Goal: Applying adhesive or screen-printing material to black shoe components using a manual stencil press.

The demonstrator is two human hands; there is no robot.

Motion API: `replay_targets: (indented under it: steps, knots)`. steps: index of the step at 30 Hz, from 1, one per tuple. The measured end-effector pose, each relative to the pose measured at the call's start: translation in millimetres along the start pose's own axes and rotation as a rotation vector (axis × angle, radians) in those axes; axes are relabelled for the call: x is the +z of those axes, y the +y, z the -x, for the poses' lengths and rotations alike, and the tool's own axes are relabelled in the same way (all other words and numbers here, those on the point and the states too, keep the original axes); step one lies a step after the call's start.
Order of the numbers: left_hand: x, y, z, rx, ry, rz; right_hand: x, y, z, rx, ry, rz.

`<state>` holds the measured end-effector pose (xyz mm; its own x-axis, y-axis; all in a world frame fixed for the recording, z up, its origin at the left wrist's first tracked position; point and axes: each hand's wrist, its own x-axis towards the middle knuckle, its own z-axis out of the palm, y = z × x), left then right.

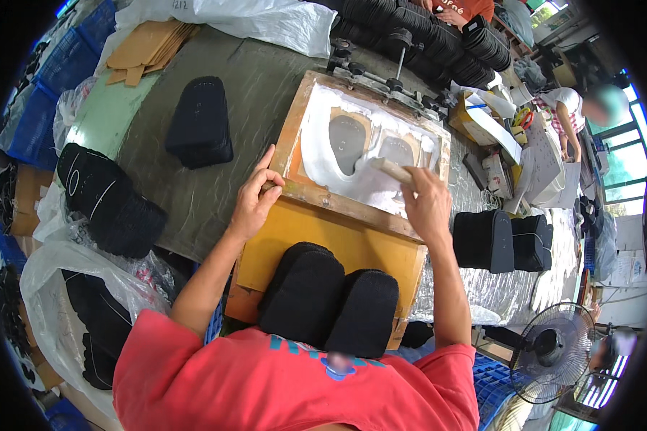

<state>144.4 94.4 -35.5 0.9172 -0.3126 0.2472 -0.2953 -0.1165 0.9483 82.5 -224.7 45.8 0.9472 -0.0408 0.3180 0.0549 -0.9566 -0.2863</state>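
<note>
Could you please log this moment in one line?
left hand: on wooden frame | right hand: holding scraper | white paste: inside frame

One wooden frame [352, 207], one scraper [391, 170], one fan [550, 348], two black stacks [302, 294] on one board [280, 241]

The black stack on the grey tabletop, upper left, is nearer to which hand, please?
Left. The left hand touches the near left corner of the wooden frame, right of the black stack; the right hand is farther right, over the frame, holding a pale tool.
</note>
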Motion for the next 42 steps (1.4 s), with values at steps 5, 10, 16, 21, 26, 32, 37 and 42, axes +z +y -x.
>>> replay_targets:
  steps: [5,10,16,21,26,32,37,42]
  knots:
    - [2,-3,-1,-0.053,-0.025,0.029,13,-32,-68,0.094,-0.129,-0.155]
    - [11,-2,-7,-0.069,-0.047,0.059,52,-19,-125,-0.058,0.171,-0.018]
    - [-3,-2,1,-0.045,-0.006,0.028,34,-35,-43,-0.318,0.01,-0.079]
    - [0,-2,-4,-0.004,-0.05,-0.025,7,13,-82,-0.154,-0.05,-0.085]
    - [14,-2,-9,-0.061,-0.097,0.154,16,58,-143,0.054,0.087,0.214]
    - [-17,72,-33,0.193,0.026,0.163,-127,-19,-84,-0.071,0.338,-0.449]
    - [-7,118,-89,0.304,0.058,0.031,-177,-47,18,-0.317,-0.222,-0.505]
    - [-12,102,-96,0.314,0.051,0.249,-58,6,19,-0.006,-0.203,-0.349]
